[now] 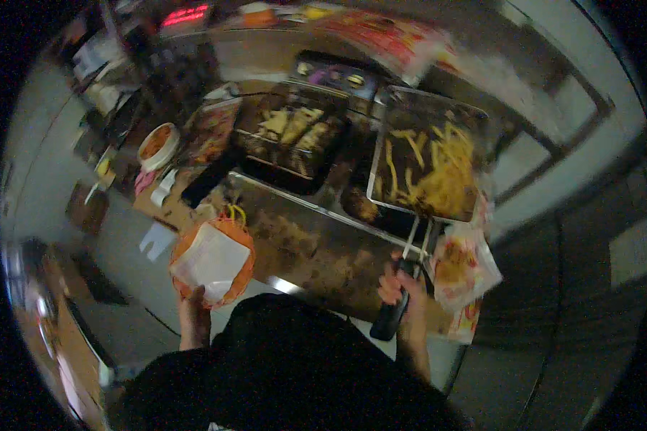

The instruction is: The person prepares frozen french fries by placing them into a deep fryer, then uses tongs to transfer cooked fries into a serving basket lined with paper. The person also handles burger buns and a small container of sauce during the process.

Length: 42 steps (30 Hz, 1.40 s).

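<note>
On the left, my left hand grips the near rim of an orange plastic basket, which is lined with a white sheet of paper. My right hand is wrapped around the black handle of a wire fryer basket. French fries lie in that basket, heaped mostly on its right side. It sits over the right part of a deep fryer. In the fryer's left part rests a second wire basket with pale pieces of food in it. Blur hides finer detail.
The black handle of the second basket sticks out towards the left. A white bowl of reddish food stands further left. Beside my right hand lies paper with fried food on it. Control knobs line the fryer's back.
</note>
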Tool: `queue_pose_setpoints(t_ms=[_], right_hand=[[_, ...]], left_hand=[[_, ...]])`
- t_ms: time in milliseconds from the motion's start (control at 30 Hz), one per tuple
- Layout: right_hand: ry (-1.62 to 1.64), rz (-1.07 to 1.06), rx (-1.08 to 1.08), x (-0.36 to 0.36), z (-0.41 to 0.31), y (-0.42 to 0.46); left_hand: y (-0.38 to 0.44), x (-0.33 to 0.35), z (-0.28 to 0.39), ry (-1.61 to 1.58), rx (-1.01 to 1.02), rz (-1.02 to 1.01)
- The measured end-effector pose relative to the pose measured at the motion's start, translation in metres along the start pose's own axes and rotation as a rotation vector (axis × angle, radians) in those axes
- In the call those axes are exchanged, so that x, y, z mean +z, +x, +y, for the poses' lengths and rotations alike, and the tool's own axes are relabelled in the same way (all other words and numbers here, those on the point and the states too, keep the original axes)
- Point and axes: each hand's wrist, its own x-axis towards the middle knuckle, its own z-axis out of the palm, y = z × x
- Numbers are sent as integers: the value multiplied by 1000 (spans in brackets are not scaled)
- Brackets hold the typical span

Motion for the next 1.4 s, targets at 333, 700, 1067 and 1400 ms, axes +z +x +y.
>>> queue_pose_setpoints(t_ms=[333,700,1067,1400], right_hand=[[105,-379,62,-10,-10,0],[-156,-748,-174,212,59,51],[-145,-387,-89,388,240,134],[-627,-145,42,396,312,216]], left_hand=[[76,-20,61,-60,127,191],[283,-72,132,-138,112,-57],[445,-93,177,-234,-90,-391],[450,-55,170,98,191,-374]])
